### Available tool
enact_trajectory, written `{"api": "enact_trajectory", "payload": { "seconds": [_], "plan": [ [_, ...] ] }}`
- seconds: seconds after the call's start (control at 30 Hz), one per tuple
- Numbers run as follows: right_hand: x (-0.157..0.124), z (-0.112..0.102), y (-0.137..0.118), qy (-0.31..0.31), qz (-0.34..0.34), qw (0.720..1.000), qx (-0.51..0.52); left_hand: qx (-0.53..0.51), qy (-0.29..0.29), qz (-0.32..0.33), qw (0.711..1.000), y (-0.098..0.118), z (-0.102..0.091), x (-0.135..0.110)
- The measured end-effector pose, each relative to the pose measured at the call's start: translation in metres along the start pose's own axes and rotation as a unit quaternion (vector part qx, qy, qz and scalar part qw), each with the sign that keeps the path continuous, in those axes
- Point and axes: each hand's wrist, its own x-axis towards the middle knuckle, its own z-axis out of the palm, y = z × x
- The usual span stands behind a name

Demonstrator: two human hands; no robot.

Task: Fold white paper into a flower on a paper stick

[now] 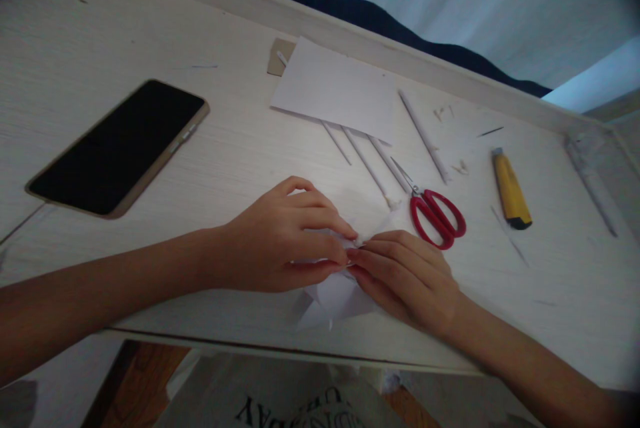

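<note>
A folded piece of white paper (336, 300) lies near the front edge of the pale wooden table (100, 48). My left hand (280, 241) rests over its left part, fingers curled and pinching the paper at the top. My right hand (405, 275) comes in from the right, fingertips pressed together on the same fold, touching the left fingertips. Most of the paper is hidden under both hands.
Red-handled scissors (436, 213) lie just beyond my right hand. A yellow utility knife (510, 189) is further right. Several thin rolled paper sticks (425, 136) and a white sheet (336, 89) lie behind. A dark phone (120, 145) sits at left.
</note>
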Motion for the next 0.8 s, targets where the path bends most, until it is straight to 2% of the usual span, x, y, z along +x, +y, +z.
{"api": "enact_trajectory", "payload": {
  "seconds": [0.17,0.3,0.43,0.57,0.67,0.8],
  "plan": [
    [0.0015,0.0013,-0.0017,0.042,0.042,0.998,0.029,-0.006,-0.002,-0.007,1.0,-0.0001,-0.0001,0.0007],
    [0.003,-0.0012,-0.0018,0.056,0.088,0.994,0.014,-0.014,0.012,-0.022,1.0,-0.0007,0.0031,0.0],
    [0.0052,-0.0042,0.0017,0.018,0.11,0.991,0.073,-0.012,0.014,-0.015,1.0,-0.0017,0.0029,-0.0002],
    [0.0061,-0.0036,0.0041,-0.021,0.109,0.985,0.129,0.005,-0.011,-0.013,1.0,-0.0014,-0.0014,0.0006],
    [0.0045,-0.0033,0.0037,-0.012,0.108,0.987,0.114,0.005,-0.024,-0.021,0.999,-0.0008,-0.0026,0.001],
    [0.0004,-0.004,0.0024,0.038,0.092,0.994,0.045,0.0,-0.017,-0.023,1.0,-0.0014,-0.0013,0.0005]
  ]
}}
